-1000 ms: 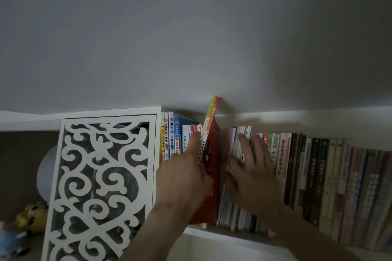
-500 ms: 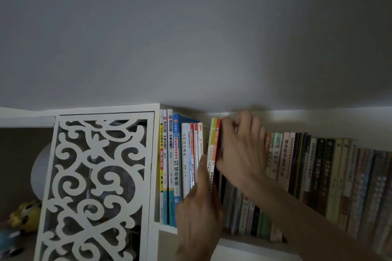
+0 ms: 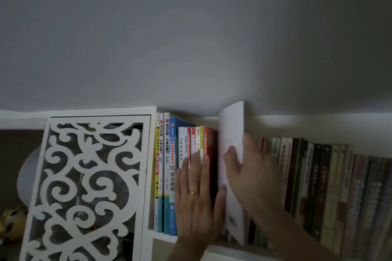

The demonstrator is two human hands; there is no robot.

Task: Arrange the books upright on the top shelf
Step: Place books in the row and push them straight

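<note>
Top shelf (image 3: 191,237): long row of upright books (image 3: 318,186) fills it past the right hand. White book (image 3: 232,154) pulled partway out, tilted, gripped by right hand (image 3: 252,174), thumb across cover; probably being reseated. Left hand (image 3: 196,203) flat, fingers straight, bracing the neighbouring spines (image 3: 192,144) so they stay vertical.

Yellow spine (image 3: 157,167) reads "2024 山西中考" and "英语", two white spines (image 3: 161,154) read "滚动迁移 中考总复习", one ending "历史", blue spine (image 3: 172,167) "山香教育 国家教师资格考试 综合素质", white spine (image 3: 181,146) "古代汉语教程"; spines at right too blurred.
</note>
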